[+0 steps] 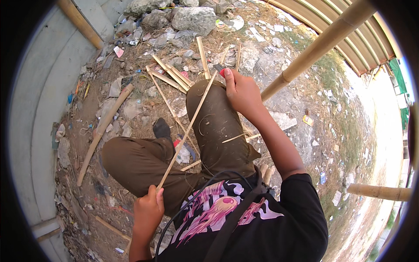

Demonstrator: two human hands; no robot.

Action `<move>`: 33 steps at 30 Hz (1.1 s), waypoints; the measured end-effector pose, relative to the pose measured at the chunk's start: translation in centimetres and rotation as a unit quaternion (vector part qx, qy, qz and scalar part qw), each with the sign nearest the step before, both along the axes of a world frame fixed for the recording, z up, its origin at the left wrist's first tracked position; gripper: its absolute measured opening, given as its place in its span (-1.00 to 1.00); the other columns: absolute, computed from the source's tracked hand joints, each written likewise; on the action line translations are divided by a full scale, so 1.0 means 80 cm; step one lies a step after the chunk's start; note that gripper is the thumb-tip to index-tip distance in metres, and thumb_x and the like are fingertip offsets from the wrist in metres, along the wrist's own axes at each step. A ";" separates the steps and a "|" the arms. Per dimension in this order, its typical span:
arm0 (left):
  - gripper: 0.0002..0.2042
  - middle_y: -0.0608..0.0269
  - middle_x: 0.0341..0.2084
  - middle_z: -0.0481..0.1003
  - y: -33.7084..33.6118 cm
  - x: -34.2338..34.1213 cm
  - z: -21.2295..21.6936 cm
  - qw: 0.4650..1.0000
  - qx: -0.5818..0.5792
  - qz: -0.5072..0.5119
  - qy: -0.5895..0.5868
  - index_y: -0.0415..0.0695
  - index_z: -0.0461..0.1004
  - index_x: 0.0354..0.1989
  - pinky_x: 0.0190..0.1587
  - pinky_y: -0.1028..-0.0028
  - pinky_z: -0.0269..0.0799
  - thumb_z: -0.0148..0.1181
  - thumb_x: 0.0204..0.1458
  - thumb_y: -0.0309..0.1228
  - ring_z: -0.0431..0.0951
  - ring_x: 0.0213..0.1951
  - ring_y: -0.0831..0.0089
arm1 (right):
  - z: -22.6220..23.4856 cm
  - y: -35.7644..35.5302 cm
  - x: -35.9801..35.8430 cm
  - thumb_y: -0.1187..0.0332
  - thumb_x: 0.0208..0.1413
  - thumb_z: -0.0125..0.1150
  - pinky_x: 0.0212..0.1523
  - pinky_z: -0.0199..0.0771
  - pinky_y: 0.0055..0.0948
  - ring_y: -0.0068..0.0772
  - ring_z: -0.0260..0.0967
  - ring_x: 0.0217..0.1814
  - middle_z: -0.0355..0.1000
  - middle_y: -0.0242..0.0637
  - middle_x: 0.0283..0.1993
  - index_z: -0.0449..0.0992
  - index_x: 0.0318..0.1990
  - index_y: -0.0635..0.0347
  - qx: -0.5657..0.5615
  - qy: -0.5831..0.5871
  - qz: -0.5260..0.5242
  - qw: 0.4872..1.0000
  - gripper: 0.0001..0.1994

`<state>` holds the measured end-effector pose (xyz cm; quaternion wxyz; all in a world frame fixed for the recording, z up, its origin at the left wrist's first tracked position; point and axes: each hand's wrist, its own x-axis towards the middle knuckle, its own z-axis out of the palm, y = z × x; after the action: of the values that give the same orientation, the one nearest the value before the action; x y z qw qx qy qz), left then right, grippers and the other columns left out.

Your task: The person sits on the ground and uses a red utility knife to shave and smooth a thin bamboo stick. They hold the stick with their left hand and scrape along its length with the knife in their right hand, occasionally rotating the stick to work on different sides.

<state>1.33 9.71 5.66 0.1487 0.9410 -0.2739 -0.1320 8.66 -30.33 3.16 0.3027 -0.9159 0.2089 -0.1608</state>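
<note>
The left hand (148,212) was closed around the near end of one long thin bamboo strip (187,131), low in the view beside the left thigh. The right hand (241,92) was clamped on a knife with a red handle (222,71) at the raised right knee, with the blade end meeting the far end of the strip; how much blade showed could not be told. The two hands were well apart, joined only by the strip, which ran slantwise up across the right trouser leg (218,131).

Two shorter slivers (235,137) lay on or just beside that thigh. On the ground (131,105) beyond the knee lay a loose scatter of about six split bamboo pieces (171,74), some crossing each other. One round bamboo stick (102,131) lay to the left on the dirt. One thick bamboo pole (321,46) slanted up on the right, and another pole (379,191) showed at the right edge. Two large grey stones (194,18) sat at the far end among scraps of litter.
</note>
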 end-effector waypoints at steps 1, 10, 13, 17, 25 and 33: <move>-0.75 -0.03 -0.74 0.42 0.001 -0.001 0.000 1.000 -0.004 -0.003 -0.004 -0.17 0.33 -0.35 -0.59 0.08 0.36 0.07 0.35 -0.29 0.52 -0.63 -0.10 | 0.003 0.003 0.000 0.01 0.47 -0.27 -0.26 0.53 0.06 0.21 0.55 -0.33 0.54 0.04 -0.46 0.63 -0.10 0.05 -0.003 -0.002 0.000 1.000 -0.51; -0.75 0.00 -0.75 0.41 0.004 0.000 -0.008 1.000 0.006 -0.019 -0.006 -0.17 0.30 -0.35 -0.60 0.08 0.36 0.09 0.34 -0.30 0.52 -0.65 -0.08 | -0.005 0.002 -0.006 0.02 0.47 -0.25 -0.24 0.55 0.08 0.22 0.55 -0.34 0.54 0.08 -0.46 0.64 -0.14 0.11 0.032 -0.011 0.033 0.999 -0.50; -0.73 -0.02 -0.75 0.42 -0.005 0.003 -0.004 1.000 0.023 -0.007 0.002 -0.17 0.31 -0.35 -0.60 0.06 0.36 0.07 0.35 -0.27 0.52 -0.64 -0.10 | 0.009 0.025 -0.014 0.01 0.46 -0.23 -0.22 0.54 0.07 0.24 0.55 -0.32 0.54 0.10 -0.44 0.63 -0.15 0.17 -0.042 0.071 0.107 0.991 -0.49; -0.72 -0.03 -0.74 0.42 -0.012 0.003 -0.002 1.000 0.016 0.013 0.004 -0.17 0.32 -0.34 -0.59 0.04 0.36 0.06 0.36 -0.24 0.52 -0.62 -0.14 | 0.012 0.026 -0.011 -0.04 0.46 -0.22 -0.17 0.52 0.03 0.22 0.54 -0.26 0.55 0.08 -0.40 0.61 -0.16 0.19 0.004 0.114 0.112 0.987 -0.47; -0.73 -0.05 -0.73 0.42 -0.005 0.005 0.001 1.000 -0.011 0.017 0.017 -0.18 0.33 -0.35 -0.58 0.05 0.36 0.07 0.35 -0.27 0.52 -0.60 -0.14 | 0.011 -0.021 0.005 -0.04 0.48 -0.24 -0.31 0.39 -0.06 0.14 0.44 -0.41 0.42 0.06 -0.52 0.56 -0.14 0.20 0.030 0.007 0.078 0.997 -0.48; -0.74 0.00 -0.73 0.42 -0.004 0.004 -0.001 1.000 0.012 -0.004 0.013 -0.16 0.31 -0.36 -0.59 0.09 0.36 0.10 0.33 -0.29 0.51 -0.63 -0.10 | -0.009 -0.004 0.000 0.04 0.49 -0.25 -0.28 0.48 0.10 0.23 0.52 -0.35 0.51 0.04 -0.48 0.57 -0.13 0.12 0.014 -0.032 0.022 0.999 -0.54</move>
<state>1.68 9.35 5.56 0.1404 0.9397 -0.2745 -0.1481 8.66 -30.65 2.47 0.3251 -0.9105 0.1811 -0.1804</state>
